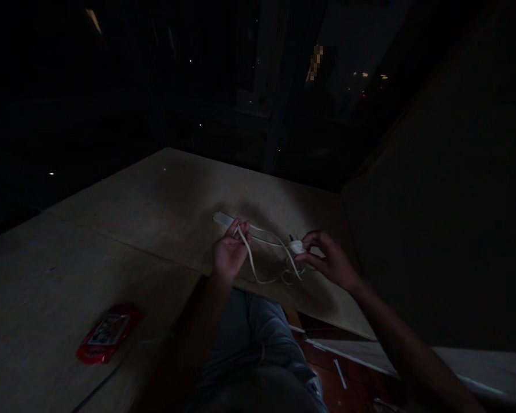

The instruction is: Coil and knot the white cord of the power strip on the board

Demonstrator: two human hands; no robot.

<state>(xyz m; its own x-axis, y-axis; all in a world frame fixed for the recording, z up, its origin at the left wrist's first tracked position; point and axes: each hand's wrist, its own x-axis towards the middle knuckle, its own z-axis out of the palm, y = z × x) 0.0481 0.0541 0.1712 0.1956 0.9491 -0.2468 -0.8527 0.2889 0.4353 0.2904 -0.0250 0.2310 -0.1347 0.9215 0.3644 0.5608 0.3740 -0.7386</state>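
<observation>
In the dim head view, my left hand (231,251) is raised over the table with its fingers pinched on a white cord (250,259). A pale, flat rectangular block (223,218) sticks out past those fingers; whether the hand grips it too is hard to see. My right hand (329,261) closes thumb and fingers on a white power plug (297,246), its metal pins pointing up and away. Loops of the cord hang between the two hands, and some coils lie near the table edge below the plug.
The pale tabletop (124,212) has a cut-out edge in front of my lap. A red packet-like object (109,334) lies on it at left, beside a dark cable (98,387). A dark wall (447,218) rises at right; dark window panes stand behind.
</observation>
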